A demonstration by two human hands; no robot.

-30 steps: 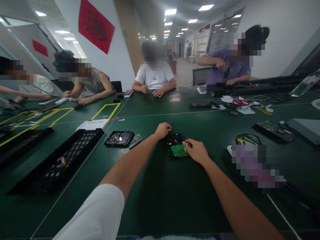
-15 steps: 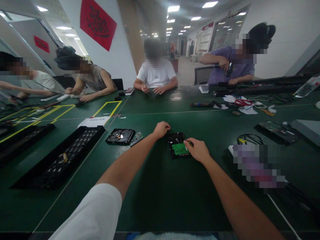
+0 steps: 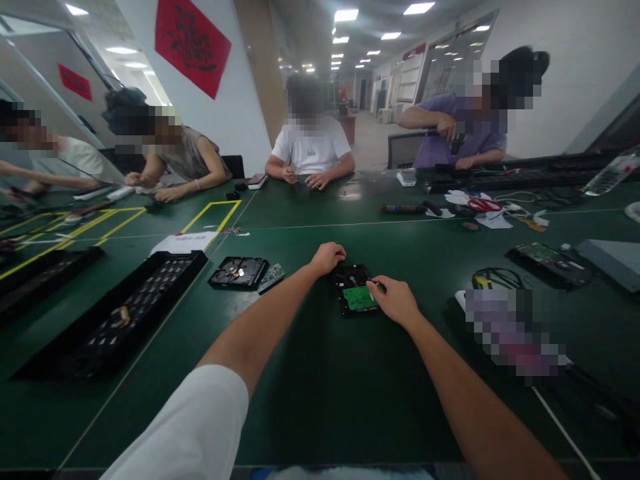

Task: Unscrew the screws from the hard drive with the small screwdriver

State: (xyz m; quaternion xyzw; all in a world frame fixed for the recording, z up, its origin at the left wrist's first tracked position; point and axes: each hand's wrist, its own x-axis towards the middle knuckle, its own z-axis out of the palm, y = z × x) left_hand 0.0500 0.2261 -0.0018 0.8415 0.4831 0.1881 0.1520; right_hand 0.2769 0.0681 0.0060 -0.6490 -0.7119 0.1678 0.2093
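A hard drive (image 3: 361, 298) with a green circuit board lies on the green table before me. My right hand (image 3: 397, 301) rests at its right edge, fingers closed round a small dark tool (image 3: 381, 287) that is mostly hidden by the hand. Just beyond the drive's far left corner, my left hand (image 3: 329, 257) is on the table with its fingers curled together; what they hold, if anything, is hidden. Left of my forearm lie another hard drive (image 3: 239, 273) with small pieces on top and a loose circuit board (image 3: 273, 277).
A long black tray (image 3: 145, 307) stands at the left, with white paper (image 3: 183, 243) behind it. At the right are a further drive (image 3: 550, 264), a coiled cable (image 3: 497, 278) and a grey box (image 3: 613, 263). Several people sit across the table (image 3: 320, 400).
My left hand has shifted slightly to the right, over the spot where tiny bits showed on the table. My right hand and the hard drive have barely moved.
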